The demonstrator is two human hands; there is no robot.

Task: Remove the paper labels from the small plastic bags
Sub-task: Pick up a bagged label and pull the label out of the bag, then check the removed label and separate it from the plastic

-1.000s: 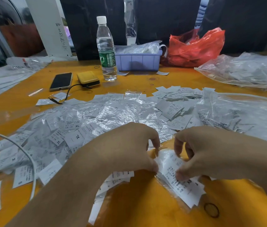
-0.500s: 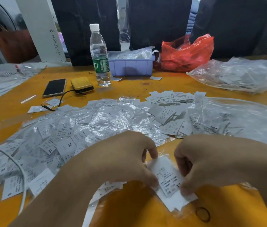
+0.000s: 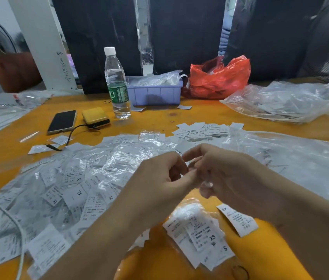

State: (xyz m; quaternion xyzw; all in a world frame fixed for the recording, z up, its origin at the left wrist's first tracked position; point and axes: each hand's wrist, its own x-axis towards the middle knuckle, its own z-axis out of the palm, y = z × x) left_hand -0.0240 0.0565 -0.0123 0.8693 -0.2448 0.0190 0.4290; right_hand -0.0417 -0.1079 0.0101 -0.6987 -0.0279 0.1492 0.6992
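My left hand [image 3: 159, 178] and my right hand [image 3: 230, 174] are lifted above the orange table [image 3: 179, 116], fingertips meeting. They pinch something thin and clear between them, apparently a small plastic bag [image 3: 206, 183], mostly hidden by the fingers. Below them a stack of white paper labels [image 3: 202, 235], marked XS and S, lies in crinkled clear plastic. One single label [image 3: 238, 221] lies beside it under my right wrist. A wide heap of small bags with labels [image 3: 74, 184] spreads to the left.
Loose labels [image 3: 202, 129] lie beyond my hands, with a large clear bag [image 3: 291, 158] to the right. Farther back stand a water bottle [image 3: 117, 85], phone [image 3: 62, 121], yellow box [image 3: 95, 117], blue tray [image 3: 155, 93] and red bag [image 3: 220, 77]. A white cable [image 3: 16, 225] crosses at left.
Both hands have risen off the table and come together. The label stack they pinched now lies on the table, with one label off to its right.
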